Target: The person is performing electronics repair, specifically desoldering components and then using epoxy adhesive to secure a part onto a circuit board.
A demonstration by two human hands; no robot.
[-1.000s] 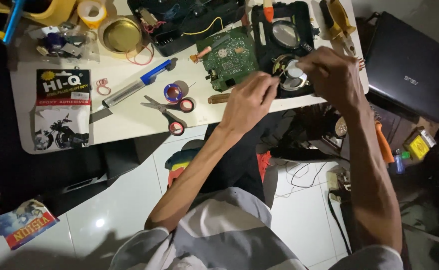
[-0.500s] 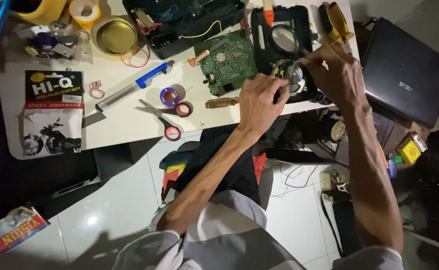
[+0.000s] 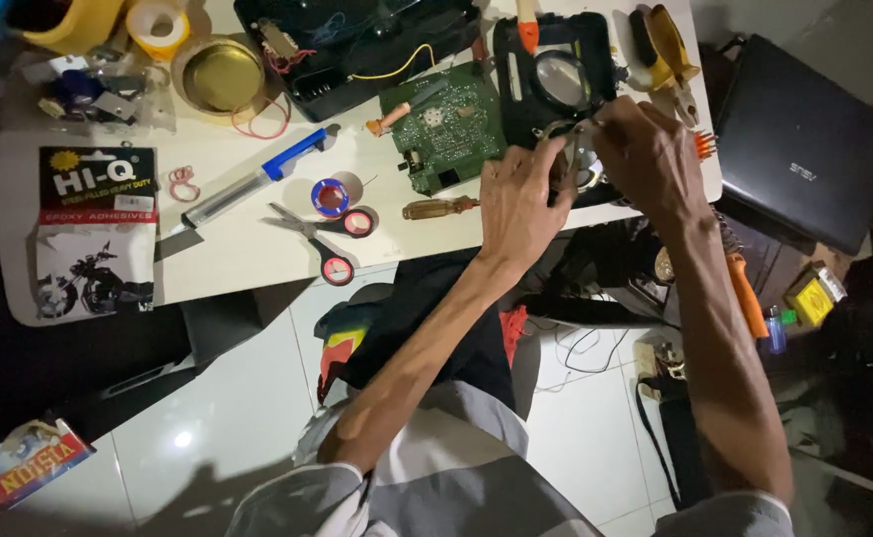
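My left hand (image 3: 521,204) curls its fingers around a small round metal part (image 3: 584,171) at the white table's front edge (image 3: 258,261). My right hand (image 3: 647,159) is right beside it and pinches a thin metal piece over the same part. Just behind them lie a green circuit board (image 3: 446,124) and a black housing with a round opening (image 3: 556,80). An amber-handled screwdriver (image 3: 436,207) lies left of my left hand.
Red-handled scissors (image 3: 322,234), a blue solder spool (image 3: 330,196), a blue-handled tool (image 3: 258,179), a gold tin lid (image 3: 223,75), an open black case (image 3: 357,50) and yellow pliers (image 3: 670,45) are on the table. A black laptop (image 3: 804,139) sits right. Cables lie on the tiled floor (image 3: 596,348).
My left hand has slid right and closed around the round metal part next to my right hand. My right hand has stayed over that part.
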